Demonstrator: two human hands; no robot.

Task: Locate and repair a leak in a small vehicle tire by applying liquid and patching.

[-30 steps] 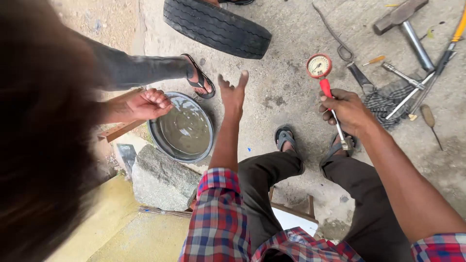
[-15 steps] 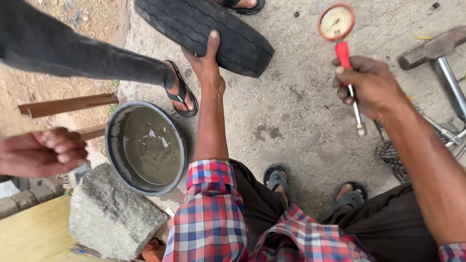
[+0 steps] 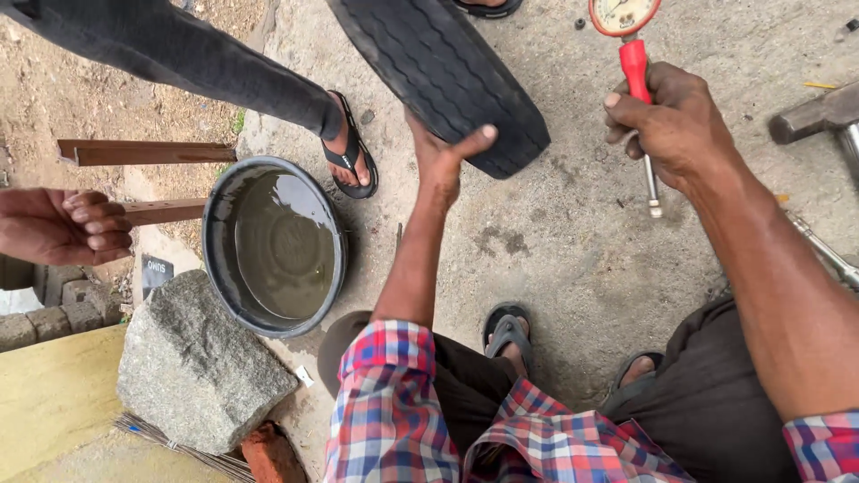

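My left hand (image 3: 440, 161) is stretched out ahead of me, its fingers (image 3: 483, 134) curled shut over the near edge of the black tyre (image 3: 438, 72), thumb on the tread. The tyre lies tilted on the concrete ground (image 3: 555, 250), running up out of the picture. My right hand (image 3: 667, 125) is closed tight round the red handle of a pressure gauge (image 3: 632, 63); its round dial sits at the top edge of the view and the thin metal stem pokes out below my fist, clear of the ground.

Just left of my forearm stands a round dark basin (image 3: 274, 246) holding murky water. Beyond it, a person's foot in a black sandal (image 3: 349, 156) is planted between the basin and the tyre, close to both. Another person's hand (image 3: 67, 226) is curled at the far left, beside two wooden bars (image 3: 148, 152). A rough grey stone (image 3: 192, 362) sits touching the basin's near rim, with a brick (image 3: 268, 456) below it. A hammer head (image 3: 819, 112) lies at the right edge, well apart from the tyre. My own sandalled feet (image 3: 510, 335) rest below.
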